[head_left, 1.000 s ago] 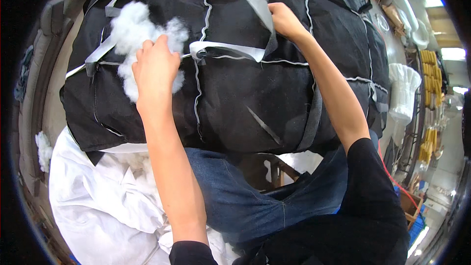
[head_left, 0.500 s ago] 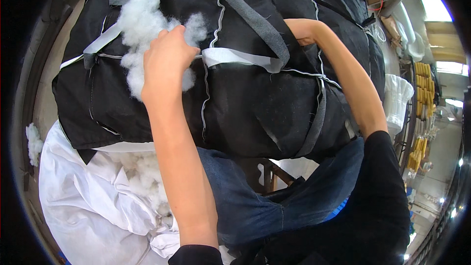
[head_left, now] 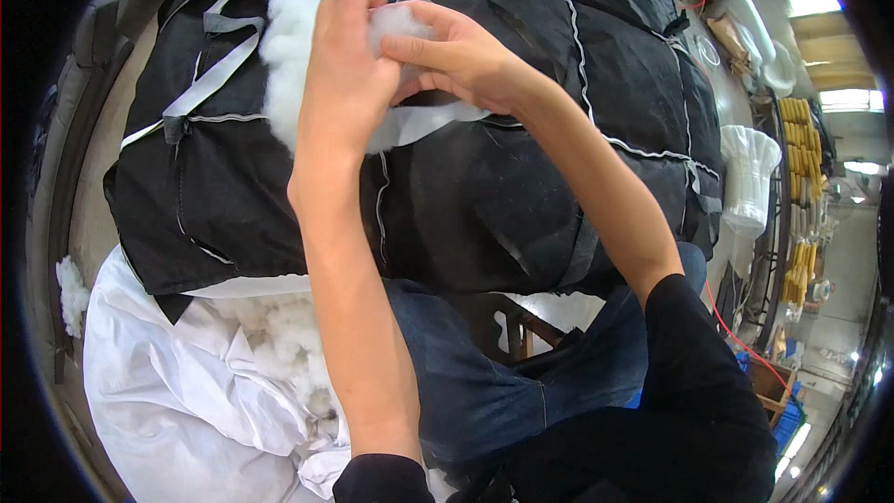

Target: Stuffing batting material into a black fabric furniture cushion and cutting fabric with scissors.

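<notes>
A large black fabric cushion cover (head_left: 456, 196) with white-edged seams lies across in front of me. White fibre stuffing (head_left: 289, 37) is heaped on it, left of centre. My left hand (head_left: 349, 61) is closed at the right side of this heap, its fingertips curled toward a smaller tuft of stuffing (head_left: 405, 23). My right hand (head_left: 466, 61) meets it from the right, thumb and fingers closed around that tuft. Under the hands a white and grey hook-and-loop strip (head_left: 428, 123) runs across the cover. Another such strip (head_left: 209, 84) hangs at the left.
Below the cover at left, a white sack (head_left: 177, 354) stands open with more stuffing (head_left: 289, 340) inside. A loose tuft (head_left: 72, 296) lies at the far left. Yellow bundles (head_left: 799, 158) and a clear plastic-wrapped roll (head_left: 748, 177) stand at the right.
My right hand has come out from under a flap of the black cover and moved left to meet my left hand. The left hand has shifted slightly up and right with stuffing.
</notes>
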The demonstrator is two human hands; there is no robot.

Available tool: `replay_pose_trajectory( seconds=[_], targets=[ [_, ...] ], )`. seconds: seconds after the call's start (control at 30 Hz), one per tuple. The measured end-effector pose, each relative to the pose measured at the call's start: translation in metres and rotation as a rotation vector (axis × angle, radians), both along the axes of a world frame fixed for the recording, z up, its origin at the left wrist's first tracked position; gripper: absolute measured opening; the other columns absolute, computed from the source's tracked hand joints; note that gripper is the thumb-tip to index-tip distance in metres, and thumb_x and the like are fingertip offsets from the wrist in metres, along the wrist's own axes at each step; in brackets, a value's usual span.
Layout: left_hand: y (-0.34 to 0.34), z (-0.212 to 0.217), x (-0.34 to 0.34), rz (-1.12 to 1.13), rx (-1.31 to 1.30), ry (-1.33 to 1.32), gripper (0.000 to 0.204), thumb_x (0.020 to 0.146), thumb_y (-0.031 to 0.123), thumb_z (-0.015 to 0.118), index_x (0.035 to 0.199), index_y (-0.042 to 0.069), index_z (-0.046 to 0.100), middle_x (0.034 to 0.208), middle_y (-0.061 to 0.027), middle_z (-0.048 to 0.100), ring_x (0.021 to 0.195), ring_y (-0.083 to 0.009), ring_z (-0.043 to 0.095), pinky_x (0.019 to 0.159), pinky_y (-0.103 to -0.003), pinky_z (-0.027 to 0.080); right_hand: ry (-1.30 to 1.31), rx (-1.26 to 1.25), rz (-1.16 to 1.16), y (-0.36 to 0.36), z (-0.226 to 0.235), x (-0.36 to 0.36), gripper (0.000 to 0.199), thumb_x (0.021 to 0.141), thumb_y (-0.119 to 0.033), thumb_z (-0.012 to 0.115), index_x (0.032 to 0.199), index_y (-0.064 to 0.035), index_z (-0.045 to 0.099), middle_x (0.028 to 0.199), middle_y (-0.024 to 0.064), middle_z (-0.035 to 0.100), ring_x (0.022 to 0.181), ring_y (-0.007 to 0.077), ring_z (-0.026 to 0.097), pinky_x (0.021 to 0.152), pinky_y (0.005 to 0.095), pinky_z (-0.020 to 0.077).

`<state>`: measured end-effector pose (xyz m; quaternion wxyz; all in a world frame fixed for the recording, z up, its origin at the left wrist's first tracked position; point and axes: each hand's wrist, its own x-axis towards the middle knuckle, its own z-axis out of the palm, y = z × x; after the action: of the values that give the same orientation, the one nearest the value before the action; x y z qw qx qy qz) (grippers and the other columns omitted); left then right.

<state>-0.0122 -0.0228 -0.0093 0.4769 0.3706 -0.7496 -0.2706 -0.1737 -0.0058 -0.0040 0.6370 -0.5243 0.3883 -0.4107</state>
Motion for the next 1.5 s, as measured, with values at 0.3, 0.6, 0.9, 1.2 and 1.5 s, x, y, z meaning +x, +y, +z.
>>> replay_pose_trajectory(
  seconds=[0.3,0.6,0.9,1.2,1.5],
  targets=[
    [0.01,-0.005,0.012,0.135,0.162,-0.472,0.043,0.081,0.02,0.067,0.121,0.006,0.059,0.112,-0.0172,0.065,0.104,-0.0333,0.062,0.09,-0.039,0.047,0.174,-0.243,-0.218,-0.008,0.02,-0.027,0.023,0.08,0.002,0.06,0.101,0.0056,0.067,0.088,0.0115,0.069,0.073,0.0156,0.066,0.069,0.0262,0.054],
    [-0.001,-0.015,0.024,0.108,0.295,-0.492,0.044,0.079,0.021,0.068,0.119,0.003,0.058,0.121,-0.0207,0.06,0.115,-0.0356,0.056,0.096,-0.038,0.043,1.198,-0.204,-0.149,-0.019,-0.03,-0.144,0.031,0.076,0.0,0.058,0.104,-0.0018,0.07,0.087,0.0078,0.072,0.077,0.0119,0.066,0.072,0.025,0.0497],
    [-0.002,-0.013,0.016,-0.021,0.451,-0.59,0.05,0.078,0.025,0.069,0.123,0.004,0.057,0.123,-0.0203,0.06,0.116,-0.0341,0.056,0.098,-0.039,0.043,0.828,0.713,0.37,-0.049,-0.048,-0.16,0.012,0.086,-0.006,0.051,0.086,-0.0051,0.063,0.065,-0.0018,0.054,0.051,0.0048,0.049,0.041,0.0191,0.0366],
    [-0.002,-0.005,0.019,-0.066,0.446,-0.56,0.056,0.079,0.028,0.071,0.125,0.003,0.055,0.127,-0.0231,0.056,0.12,-0.0343,0.053,0.099,-0.038,0.041,0.925,-0.031,-0.192,-0.002,0.021,-0.159,0.048,0.087,-0.028,0.067,0.127,-0.0042,0.057,0.102,0.0073,0.065,0.091,0.0143,0.063,0.083,0.0276,0.0534],
    [-0.001,-0.012,0.022,-0.09,0.508,-0.569,0.057,0.08,0.03,0.07,0.127,0.002,0.055,0.126,-0.0217,0.058,0.118,-0.0312,0.055,0.098,-0.036,0.041,1.172,0.237,-0.013,0.01,-0.01,-0.107,0.089,0.084,-0.069,0.055,0.125,0.0104,0.054,0.116,0.0146,0.059,0.101,0.0204,0.054,0.091,0.0312,0.0412]
  ],
)
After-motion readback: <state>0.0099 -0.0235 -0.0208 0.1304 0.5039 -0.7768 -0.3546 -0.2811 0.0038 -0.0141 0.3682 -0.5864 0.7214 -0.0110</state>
